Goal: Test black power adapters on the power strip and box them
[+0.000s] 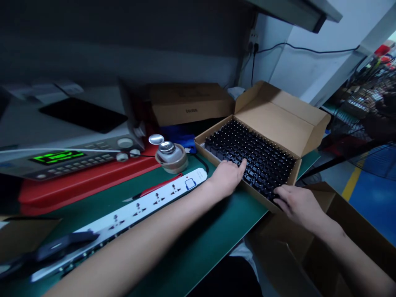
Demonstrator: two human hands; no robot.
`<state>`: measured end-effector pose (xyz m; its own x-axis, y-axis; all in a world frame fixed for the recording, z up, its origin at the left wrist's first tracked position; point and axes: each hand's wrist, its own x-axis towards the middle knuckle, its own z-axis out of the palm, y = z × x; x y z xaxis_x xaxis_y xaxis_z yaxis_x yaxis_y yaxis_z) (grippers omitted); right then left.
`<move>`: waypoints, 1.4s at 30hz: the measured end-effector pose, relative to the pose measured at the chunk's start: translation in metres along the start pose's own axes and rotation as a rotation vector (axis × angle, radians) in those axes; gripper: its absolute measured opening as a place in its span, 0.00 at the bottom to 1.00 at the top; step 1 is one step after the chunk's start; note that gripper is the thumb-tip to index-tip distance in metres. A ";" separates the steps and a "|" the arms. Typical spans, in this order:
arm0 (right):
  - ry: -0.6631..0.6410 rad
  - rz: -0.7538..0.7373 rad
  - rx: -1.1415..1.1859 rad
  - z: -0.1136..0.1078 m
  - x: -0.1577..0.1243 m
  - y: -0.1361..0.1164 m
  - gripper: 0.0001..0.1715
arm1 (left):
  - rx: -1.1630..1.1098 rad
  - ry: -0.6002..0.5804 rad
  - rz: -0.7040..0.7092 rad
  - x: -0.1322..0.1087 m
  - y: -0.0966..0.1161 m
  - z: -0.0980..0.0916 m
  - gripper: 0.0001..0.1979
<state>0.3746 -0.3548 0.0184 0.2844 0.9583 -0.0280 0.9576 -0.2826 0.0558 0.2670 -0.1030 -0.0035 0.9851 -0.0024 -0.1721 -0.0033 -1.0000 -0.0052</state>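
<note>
A cardboard box (215, 128) lies with its lid raised, holding closely packed rows of small black parts (262, 159) with shiny pin-like tips. My left hand (227, 178) rests at the box's near side, one finger stretched over the black parts and the others loosely bent; I see nothing held in it. At the near right corner my right hand (298, 205) has its fingers curled and pressed together against the end of the rows. Whatever lies between those fingertips is hidden.
A white power strip (167, 201) crosses the green bench (213, 235) beside a red-handled knife (161, 185). A roll of tape (173, 163) holds a metal-topped container. Behind stand a lit instrument (58, 156) and a closed carton (192, 103). An open carton (287, 247) sits below the bench edge.
</note>
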 end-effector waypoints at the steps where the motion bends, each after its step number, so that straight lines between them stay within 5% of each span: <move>1: -0.025 -0.011 -0.061 0.002 0.003 -0.003 0.06 | 0.001 -0.019 0.005 0.003 -0.001 0.000 0.49; 9: -0.075 0.016 -0.192 0.013 0.016 -0.011 0.09 | -0.163 -0.139 0.019 0.020 -0.009 -0.006 0.54; 17: 0.150 -0.011 -0.078 0.015 0.010 -0.010 0.13 | -0.250 -0.088 -0.011 0.011 -0.011 -0.016 0.55; 23: 0.236 -0.062 -0.066 -0.030 0.014 -0.006 0.13 | -0.202 0.085 -0.040 -0.008 -0.017 -0.045 0.50; 28: 0.306 -0.172 -0.065 -0.067 0.021 -0.020 0.12 | -0.104 0.203 -0.186 -0.051 -0.018 -0.066 0.45; 31: 0.271 -0.236 0.007 -0.053 0.024 -0.040 0.12 | -0.094 0.163 -0.295 -0.086 -0.011 -0.044 0.43; 37: 0.113 -0.328 0.156 0.015 0.021 -0.079 0.14 | -0.223 -0.015 -0.407 -0.134 0.014 0.035 0.33; 42: 0.125 -0.287 0.280 0.027 0.011 -0.078 0.12 | -0.311 -0.007 -0.459 -0.147 0.019 0.048 0.10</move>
<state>0.3042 -0.3236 -0.0134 0.0134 0.9927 0.1195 0.9774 0.0122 -0.2109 0.1143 -0.1218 -0.0259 0.8725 0.4327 -0.2272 0.4777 -0.8531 0.2097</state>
